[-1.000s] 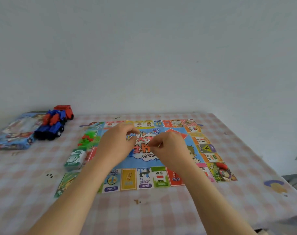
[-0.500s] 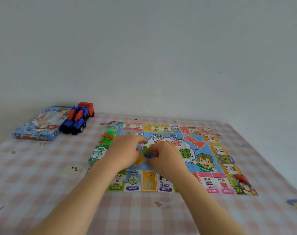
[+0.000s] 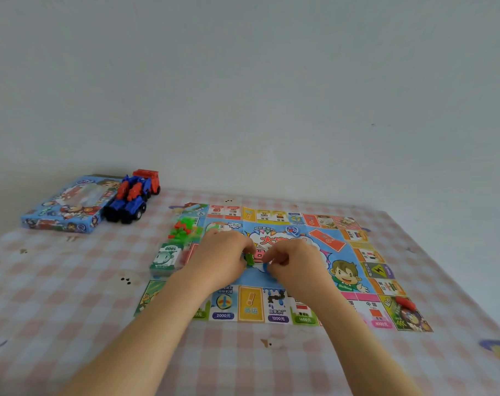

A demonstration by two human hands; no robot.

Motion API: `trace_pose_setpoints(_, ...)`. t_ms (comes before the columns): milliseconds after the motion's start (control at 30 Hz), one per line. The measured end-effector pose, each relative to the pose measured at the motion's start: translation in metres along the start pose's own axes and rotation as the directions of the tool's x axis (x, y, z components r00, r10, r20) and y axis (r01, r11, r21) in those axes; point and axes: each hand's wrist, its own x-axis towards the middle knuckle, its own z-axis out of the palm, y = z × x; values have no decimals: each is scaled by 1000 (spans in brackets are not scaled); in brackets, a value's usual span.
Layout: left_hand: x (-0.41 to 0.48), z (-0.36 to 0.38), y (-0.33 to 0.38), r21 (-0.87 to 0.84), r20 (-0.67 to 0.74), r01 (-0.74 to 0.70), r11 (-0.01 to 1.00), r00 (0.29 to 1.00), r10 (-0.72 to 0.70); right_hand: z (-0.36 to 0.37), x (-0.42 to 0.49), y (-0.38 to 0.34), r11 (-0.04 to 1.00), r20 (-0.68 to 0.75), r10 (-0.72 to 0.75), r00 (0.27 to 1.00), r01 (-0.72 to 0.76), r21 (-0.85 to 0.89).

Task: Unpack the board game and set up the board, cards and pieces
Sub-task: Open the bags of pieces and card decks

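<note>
Hands meet over the middle of the board (image 3: 354, 254), which lies flat and fully unfolded on a table (image 3: 57, 295) covered in a pink and white checked cloth. The left hand (image 3: 223, 258) has its fingers curled and pinches a small green piece (image 3: 249, 260) between thumb and fingertips, just above the board's blue centre. The right hand (image 3: 295, 265) sits just beside it, knuckles up and fingers also curled, with a small blue piece (image 3: 267, 267) pinched at its fingertips. Most of that piece is hidden, so its shape cannot be told. The two pieces are near each other but apart. On the board's left edge a stack of green play money (image 3: 165, 258) lies beside the left wrist, and just behind it sits a heap of small red and green houses (image 3: 186, 228). A red piece (image 3: 405, 303) rests on the corner square at the near right of the board. Well away, at the far left of the table, the blue game box (image 3: 63, 208) lies flat, with a red and blue toy truck (image 3: 131, 201) just beside its right edge. A plain pale wall (image 3: 243, 95) rises behind the table.
</note>
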Motion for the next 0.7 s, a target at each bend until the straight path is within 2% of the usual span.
trace_pose_setpoints(133,1,2,2,1,3,-6,1000,1000,6,1,-1,5,1000,-82,15,997,-15,-5)
trace_pose_setpoints(333,2,5,2,-7,-32,26,1000,999,-26,8,1,2,991,-45,52,998,-57,-122)
trace_pose_setpoints(500,2,6,5,-52,-145,36,998,989,-44,7,-2,10,994,-73,43,996,-50,-94)
trace_pose_setpoints(700,-1,7,15,-93,-205,19,995,978,-37,12,-4,16,994,-136,90,987,-98,-55)
